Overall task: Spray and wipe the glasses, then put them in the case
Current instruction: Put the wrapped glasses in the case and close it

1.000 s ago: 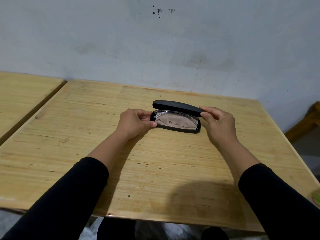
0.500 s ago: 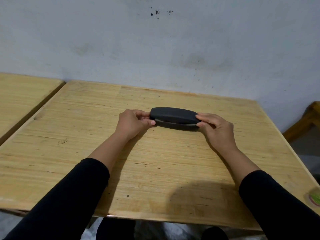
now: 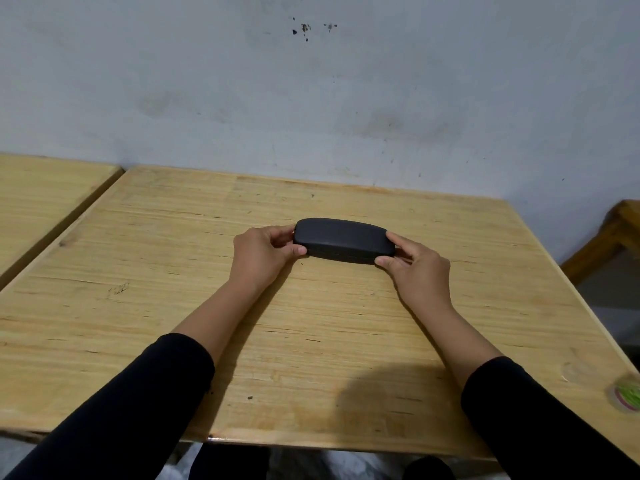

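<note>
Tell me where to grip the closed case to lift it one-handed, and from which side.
Grip the case across its narrow width at the middle, coming from above. It lies flat and shut on the table, long axis left to right, and its rounded ends are taken: the left hand and right hand each pinch one. The middle is free and probably balances best.
</note>
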Motion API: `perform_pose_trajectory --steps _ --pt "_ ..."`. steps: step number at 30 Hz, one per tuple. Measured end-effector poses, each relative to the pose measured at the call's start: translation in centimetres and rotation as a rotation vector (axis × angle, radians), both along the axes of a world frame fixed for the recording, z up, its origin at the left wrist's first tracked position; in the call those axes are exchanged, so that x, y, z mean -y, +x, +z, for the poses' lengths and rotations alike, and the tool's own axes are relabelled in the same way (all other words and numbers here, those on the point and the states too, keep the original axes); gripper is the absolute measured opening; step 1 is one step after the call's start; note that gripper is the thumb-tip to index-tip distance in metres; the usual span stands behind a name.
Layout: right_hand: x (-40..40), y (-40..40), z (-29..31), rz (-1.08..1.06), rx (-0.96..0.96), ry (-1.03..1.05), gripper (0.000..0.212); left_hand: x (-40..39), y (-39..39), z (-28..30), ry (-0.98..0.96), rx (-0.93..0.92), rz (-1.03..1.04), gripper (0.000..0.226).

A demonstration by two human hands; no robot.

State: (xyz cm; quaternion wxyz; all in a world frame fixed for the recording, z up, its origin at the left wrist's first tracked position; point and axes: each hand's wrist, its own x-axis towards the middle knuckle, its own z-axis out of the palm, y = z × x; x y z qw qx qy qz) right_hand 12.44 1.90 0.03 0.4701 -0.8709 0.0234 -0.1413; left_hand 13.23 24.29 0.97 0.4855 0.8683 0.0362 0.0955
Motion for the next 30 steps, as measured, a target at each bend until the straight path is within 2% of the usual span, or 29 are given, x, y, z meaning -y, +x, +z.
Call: perform_pose_trajectory --steps 5,12,19,30 --pt "-0.1 1.6 0.5 -0.061 0.050 -0.042 0.043 0.7 1.5 0.3 -0.006 0.038 0.032 0.041" --pt "-0.7 7.9 2.0 -0.077 0.045 0.035 0.043 1.6 7.6 1.1 -0.094 0.085 0.063 0.037" --pt "-1.5 13.0 1.3 -0.103 -0.035 -0.041 0.043 1.4 12.4 0.2 -0.018 0.030 0.101 0.042" --pt "-1.5 14.6 0.2 -0.067 -0.033 -0.083 0.046 1.3 13.9 -0.8 0.112 0.024 0.111 0.043"
